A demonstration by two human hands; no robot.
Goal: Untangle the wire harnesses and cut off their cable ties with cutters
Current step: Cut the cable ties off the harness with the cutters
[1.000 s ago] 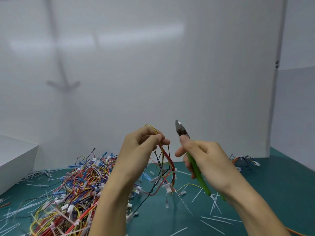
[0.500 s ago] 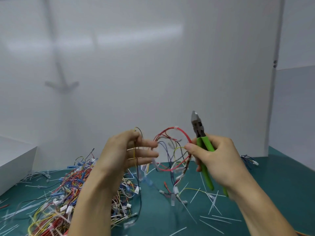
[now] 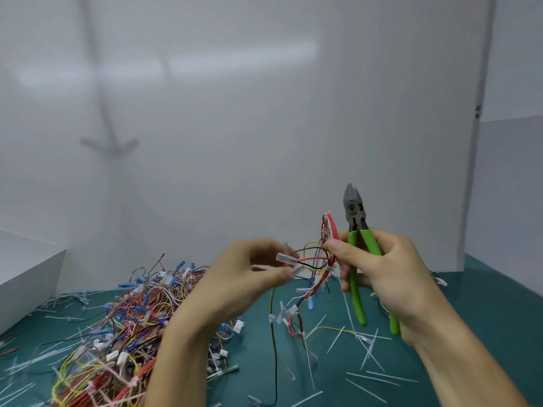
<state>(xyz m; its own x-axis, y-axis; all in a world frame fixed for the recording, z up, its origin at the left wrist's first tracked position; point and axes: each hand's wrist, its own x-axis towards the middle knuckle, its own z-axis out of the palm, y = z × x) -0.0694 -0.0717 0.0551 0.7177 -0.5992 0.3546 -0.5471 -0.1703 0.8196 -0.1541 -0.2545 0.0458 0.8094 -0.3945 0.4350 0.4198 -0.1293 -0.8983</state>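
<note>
Tangled pile [image 3: 123, 327] lies left on the bench [image 3: 484, 304]. My left hand [image 3: 244, 277]: grip pinches a white connector [image 3: 285, 257] of the mid-air harness [image 3: 317, 259]. My right hand [image 3: 382, 277]: grip wraps the green cutters [image 3: 357, 224], nose up, thumb pinning harness wires.

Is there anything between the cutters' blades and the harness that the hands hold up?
Nothing visible. The cutters in the right hand point up just right of the wire harness, which the left hand and right thumb pinch.
</note>
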